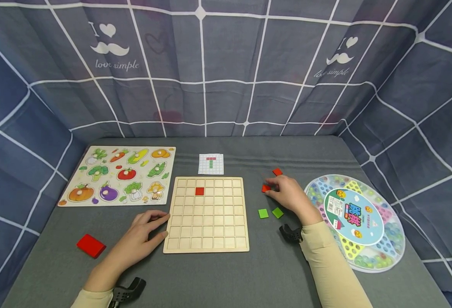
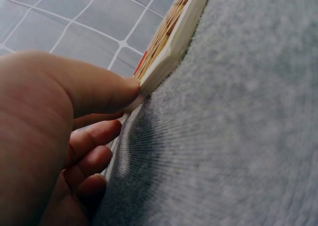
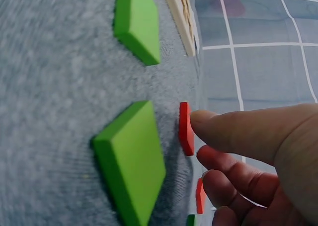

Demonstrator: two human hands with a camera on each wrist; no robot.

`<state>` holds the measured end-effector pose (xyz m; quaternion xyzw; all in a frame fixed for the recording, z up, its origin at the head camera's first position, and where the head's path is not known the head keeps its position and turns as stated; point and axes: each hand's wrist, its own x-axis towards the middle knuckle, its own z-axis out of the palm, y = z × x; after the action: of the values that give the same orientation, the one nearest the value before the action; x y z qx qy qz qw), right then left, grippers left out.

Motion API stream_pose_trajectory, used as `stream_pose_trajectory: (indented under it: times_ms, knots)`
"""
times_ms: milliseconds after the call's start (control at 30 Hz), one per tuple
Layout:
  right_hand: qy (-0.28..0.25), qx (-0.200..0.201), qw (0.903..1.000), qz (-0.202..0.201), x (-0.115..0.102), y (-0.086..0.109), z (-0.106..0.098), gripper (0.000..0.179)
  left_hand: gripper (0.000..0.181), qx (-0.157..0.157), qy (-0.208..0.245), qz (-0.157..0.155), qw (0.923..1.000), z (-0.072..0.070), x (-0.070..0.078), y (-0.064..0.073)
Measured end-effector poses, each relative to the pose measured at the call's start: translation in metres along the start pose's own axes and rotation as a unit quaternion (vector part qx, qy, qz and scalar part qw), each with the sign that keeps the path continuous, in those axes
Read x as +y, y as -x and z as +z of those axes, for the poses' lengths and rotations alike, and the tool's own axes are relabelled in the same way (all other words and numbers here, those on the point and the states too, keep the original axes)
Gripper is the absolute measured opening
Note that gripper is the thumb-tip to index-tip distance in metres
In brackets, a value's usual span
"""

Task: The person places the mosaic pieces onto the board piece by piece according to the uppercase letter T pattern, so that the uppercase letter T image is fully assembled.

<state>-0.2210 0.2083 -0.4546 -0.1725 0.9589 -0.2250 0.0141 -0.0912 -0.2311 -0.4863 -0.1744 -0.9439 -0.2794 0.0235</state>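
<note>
The left hand [image 1: 139, 237] lies flat on the grey cloth, fingers relaxed and holding nothing; its thumb tip presses against the left edge of the wooden grid board [image 1: 208, 214], near the near-left corner. One red tile [image 1: 199, 191] sits in a cell in the second row from the far edge, left of centre — the other cells are bare.

The right hand [image 1: 290, 196] rests right of the board, fingers curled loosely. Its thumb tip touches the edge of a red tile on the cloth [image 1: 266, 188]; a firm grip cannot be confirmed. A second loose red tile [image 1: 277, 172] lies just beyond. Two green tiles [image 1: 270, 213] lie side by side near the wrist, apart from each other.

Open cloth separates the board's right edge from the loose tiles. A round marble game tray [image 1: 358, 222] sits at the right, close to the right forearm. A vegetable puzzle [image 1: 119, 175] lies far left, a pattern card [image 1: 211, 164] just beyond the board, and a red block [image 1: 91, 246] near left.
</note>
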Motion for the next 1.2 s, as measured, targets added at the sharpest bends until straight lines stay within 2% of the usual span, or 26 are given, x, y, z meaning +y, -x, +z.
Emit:
stream_pose_trajectory:
  times_ms: [467, 733, 967, 1200]
  knots:
    - [0.028, 0.014, 0.9993, -0.020, 0.002, -0.001, 0.006, 0.031, 0.046, 0.002, 0.005, 0.000, 1.0000, 0.000, 0.002, 0.000]
    - [0.029, 0.026, 0.9985, -0.037, -0.005, -0.002, 0.002, 0.025, 0.046, 0.009, 0.005, 0.005, 0.9999, 0.001, 0.000, -0.001]
    - [0.024, 0.022, 0.9970, -0.070, -0.026, -0.017, 0.002, 0.026, 0.046, 0.001, 0.005, -0.001, 1.0000, 0.000, 0.000, 0.000]
    - [0.024, 0.000, 0.9928, -0.117, -0.063, -0.038, 0.010, 0.025, 0.046, -0.004, 0.002, -0.005, 1.0000, 0.000, 0.001, 0.000]
